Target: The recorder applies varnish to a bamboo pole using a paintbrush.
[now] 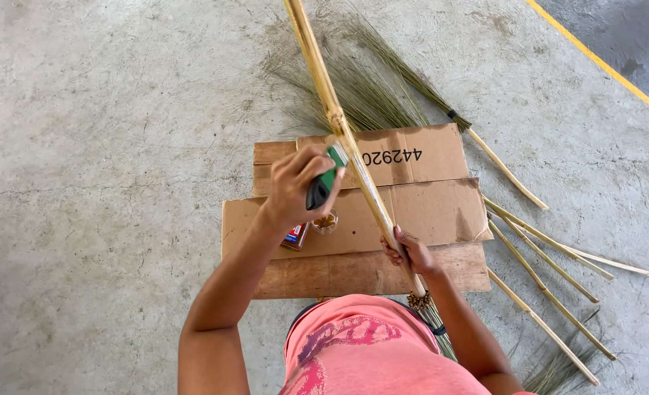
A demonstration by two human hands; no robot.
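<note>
Left of the bamboo stick (346, 139), the left hand (295, 186) grips a green-and-black tool (323, 183), pressing it against the stick. The right hand (411, 252) clenches the stick's lower end, steadying it above the cardboard (427, 212); 1 loose broom (412, 80) lies beyond.

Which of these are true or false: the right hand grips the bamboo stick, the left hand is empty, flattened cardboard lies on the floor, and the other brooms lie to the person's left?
1. The right hand grips the bamboo stick. True.
2. The left hand is empty. False: it holds a green and black tool against the stick.
3. Flattened cardboard lies on the concrete floor. True.
4. The other brooms lie to the person's left. False: they lie to the right.
</note>
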